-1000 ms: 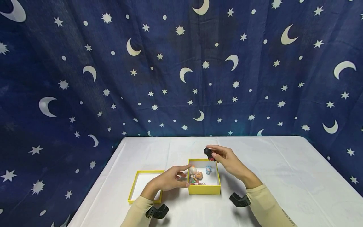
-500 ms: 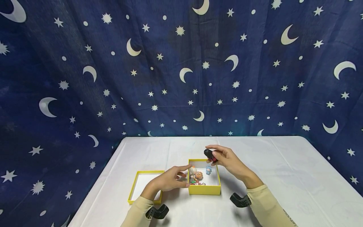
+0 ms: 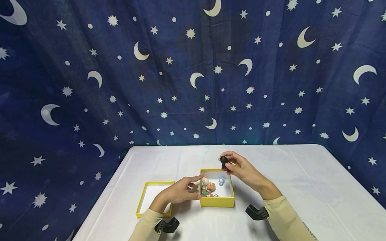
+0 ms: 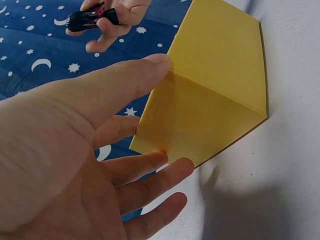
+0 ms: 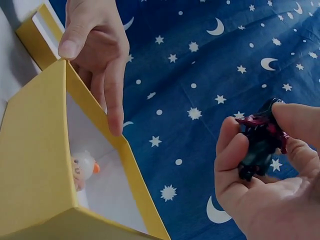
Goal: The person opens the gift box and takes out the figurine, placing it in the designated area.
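Observation:
My right hand pinches a small glossy black figurine with dark red parts between thumb and fingers, above the far right corner of a yellow box. My left hand lies at the box's left side, thumb at the near corner and forefinger reaching along the rim, fingers spread and fairly straight. Inside the box, a blue figurine stands apart at the back right. An orange-brown figurine, a whitish one and other small colourful pieces crowd the left side.
A shallow yellow-edged lid with a white inside lies left of the box, partly behind the left forearm. A white cloth covers the table. A dark blue curtain with moons and stars hangs behind it.
The right hand has turned the black figurine between its fingers, so it now stands more upright, slightly further right. The left hand and the box have stayed in place.

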{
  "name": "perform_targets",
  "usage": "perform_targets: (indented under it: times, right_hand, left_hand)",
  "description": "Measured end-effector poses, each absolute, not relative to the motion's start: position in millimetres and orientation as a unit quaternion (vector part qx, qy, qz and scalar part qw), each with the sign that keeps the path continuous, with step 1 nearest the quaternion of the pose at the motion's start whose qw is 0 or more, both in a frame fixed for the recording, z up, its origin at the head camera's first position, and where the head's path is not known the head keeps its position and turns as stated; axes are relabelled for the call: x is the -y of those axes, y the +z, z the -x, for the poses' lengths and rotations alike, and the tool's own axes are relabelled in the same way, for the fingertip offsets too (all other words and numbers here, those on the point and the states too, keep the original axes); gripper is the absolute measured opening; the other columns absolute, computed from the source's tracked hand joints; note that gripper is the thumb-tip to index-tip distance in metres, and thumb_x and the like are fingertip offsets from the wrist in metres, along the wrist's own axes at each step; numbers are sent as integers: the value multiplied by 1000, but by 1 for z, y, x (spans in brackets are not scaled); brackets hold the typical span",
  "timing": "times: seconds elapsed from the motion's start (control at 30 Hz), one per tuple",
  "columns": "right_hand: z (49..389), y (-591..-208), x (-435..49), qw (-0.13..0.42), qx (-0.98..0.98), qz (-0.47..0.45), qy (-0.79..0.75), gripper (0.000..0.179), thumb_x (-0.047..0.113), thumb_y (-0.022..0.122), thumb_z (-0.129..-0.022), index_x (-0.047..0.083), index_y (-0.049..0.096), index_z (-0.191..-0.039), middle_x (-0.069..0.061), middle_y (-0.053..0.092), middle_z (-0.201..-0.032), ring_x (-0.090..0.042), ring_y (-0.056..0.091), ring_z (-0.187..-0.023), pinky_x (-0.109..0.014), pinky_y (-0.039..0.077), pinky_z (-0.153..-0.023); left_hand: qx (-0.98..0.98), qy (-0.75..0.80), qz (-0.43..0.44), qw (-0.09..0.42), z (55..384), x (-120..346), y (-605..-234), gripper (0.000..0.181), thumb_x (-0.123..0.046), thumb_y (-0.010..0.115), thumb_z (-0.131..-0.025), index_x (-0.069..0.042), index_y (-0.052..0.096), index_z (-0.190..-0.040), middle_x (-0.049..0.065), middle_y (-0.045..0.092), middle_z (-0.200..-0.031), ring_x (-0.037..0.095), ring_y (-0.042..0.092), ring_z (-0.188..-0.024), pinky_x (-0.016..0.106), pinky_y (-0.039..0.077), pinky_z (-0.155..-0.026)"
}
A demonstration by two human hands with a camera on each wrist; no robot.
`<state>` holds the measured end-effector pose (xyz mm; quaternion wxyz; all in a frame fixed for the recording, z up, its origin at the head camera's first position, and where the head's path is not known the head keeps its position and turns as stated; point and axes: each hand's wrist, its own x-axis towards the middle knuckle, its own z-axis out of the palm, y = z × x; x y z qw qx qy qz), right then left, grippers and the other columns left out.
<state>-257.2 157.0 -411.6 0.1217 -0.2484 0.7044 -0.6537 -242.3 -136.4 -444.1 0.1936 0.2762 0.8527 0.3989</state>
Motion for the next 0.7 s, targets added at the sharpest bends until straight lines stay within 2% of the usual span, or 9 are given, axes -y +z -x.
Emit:
perform_targets:
  times: [0.1, 0.2, 0.33, 0.43, 0.5, 0.6, 0.7]
  right_hand:
    - [256, -409, -157, 130, -700, 262, -651, 31, 17, 56, -104, 10, 45, -133, 0, 63, -129, -11, 62, -101, -24, 53, -84]
    - [255, -408, -158, 136, -696, 273, -650, 28, 14, 58, -103, 15, 46, -128, 1, 69, -125, -10, 65, -101, -26, 54, -83]
    - [255, -410, -155, 121, -691, 274, -658, 32, 9, 61, -100, 19, 46, -126, -4, 70, -108, -11, 70, -86, -27, 56, -67]
    - [255, -411, -153, 96, -698, 259, -661, 36, 8, 64, -99, 17, 45, -128, -5, 65, -95, -11, 66, -68, -24, 49, -51]
    - [255, -412, -151, 75, -706, 247, -659, 36, 9, 65, -98, 14, 46, -128, -3, 61, -90, -9, 59, -60, -21, 42, -45]
    - [255, -412, -151, 42, -717, 234, -655, 35, 10, 65, -98, 9, 50, -130, -1, 58, -90, -6, 49, -56, -20, 37, -44]
    - [255, -412, -151, 19, -723, 225, -653, 41, 10, 64, -99, 4, 51, -137, -4, 56, -99, -5, 51, -61, -22, 43, -49]
  left_hand:
    - [-852, 400, -277, 195, 242, 137, -444, 71, -22, 70, -95, -11, 37, -157, 9, 42, -161, 30, 57, -131, 50, 47, -109]
    - [-852, 401, -276, 195, 242, 136, -444, 71, -22, 71, -95, -11, 38, -157, 9, 42, -160, 31, 57, -131, 50, 47, -109]
    - [-852, 401, -274, 194, 243, 136, -444, 72, -23, 71, -94, -11, 38, -157, 9, 43, -160, 31, 57, -131, 50, 47, -109]
    - [-853, 400, -275, 193, 243, 136, -444, 71, -23, 71, -94, -11, 38, -157, 9, 43, -160, 30, 58, -130, 50, 47, -109]
    - [-854, 398, -276, 191, 243, 136, -445, 71, -23, 71, -94, -11, 38, -157, 8, 43, -160, 30, 58, -130, 50, 48, -108]
    - [-854, 396, -279, 189, 243, 137, -445, 72, -23, 71, -94, -11, 38, -157, 8, 44, -159, 29, 59, -129, 50, 48, -108]
    - [-854, 399, -276, 190, 243, 137, -446, 72, -23, 71, -94, -11, 38, -157, 7, 44, -159, 28, 59, -128, 49, 48, -107]
